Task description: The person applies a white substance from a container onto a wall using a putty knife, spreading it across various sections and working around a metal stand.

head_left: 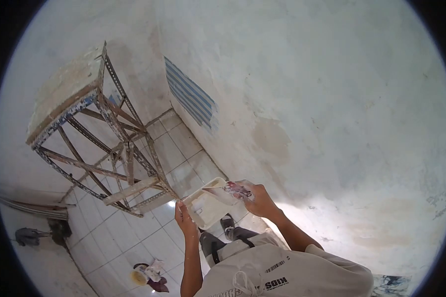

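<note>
In front of my body is a shallow off-white tray (203, 187) with pale, wet-looking paste in it. My left hand (185, 221) grips the tray at its left edge, with the thumb up along the side. My right hand (257, 199) is wrapped round the reddish, paste-smeared handle of a putty knife (238, 189). Its flat blade points left and overlaps the right part of the tray. White smears show on the fingers of both hands.
A tall metal-frame scaffold (129, 143) with a board top stands ahead left. The patchy plastered wall (332, 123) rises close on the right, with a blue-striped patch (189, 94). On the tiled floor (104, 242) sit a yellowish bucket and rags (148, 274).
</note>
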The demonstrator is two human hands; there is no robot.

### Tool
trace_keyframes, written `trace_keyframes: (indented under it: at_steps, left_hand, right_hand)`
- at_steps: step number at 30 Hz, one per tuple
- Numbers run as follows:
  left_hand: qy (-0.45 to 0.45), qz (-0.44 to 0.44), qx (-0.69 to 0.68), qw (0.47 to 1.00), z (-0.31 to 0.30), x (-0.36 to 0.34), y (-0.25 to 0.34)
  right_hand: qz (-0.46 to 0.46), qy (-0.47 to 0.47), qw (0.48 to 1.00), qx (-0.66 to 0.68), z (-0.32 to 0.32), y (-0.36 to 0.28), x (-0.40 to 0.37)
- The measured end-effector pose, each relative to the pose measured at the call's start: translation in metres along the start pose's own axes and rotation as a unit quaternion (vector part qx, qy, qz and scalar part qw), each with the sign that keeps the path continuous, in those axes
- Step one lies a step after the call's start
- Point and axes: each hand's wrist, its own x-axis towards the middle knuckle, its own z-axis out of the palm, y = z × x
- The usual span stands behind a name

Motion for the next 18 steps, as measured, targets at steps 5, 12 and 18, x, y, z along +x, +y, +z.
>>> trace_keyframes:
  at_steps: [5,12,18]
  left_hand:
    - [-0.034,-0.008,0.021,0.999,0.008,0.012,0.023]
    - [-0.118,-0.018,0.053,0.991,0.021,0.026,0.052]
    - [-0.102,-0.060,0.023,0.993,0.029,0.034,0.071]
  right_hand:
    - [-0.033,0.018,0.998,-0.056,0.004,-0.004,0.008]
    - [-0.056,-0.003,0.994,-0.097,-0.010,-0.032,0.031]
    - [-0.116,-0.028,0.979,-0.165,-0.006,-0.035,0.041]
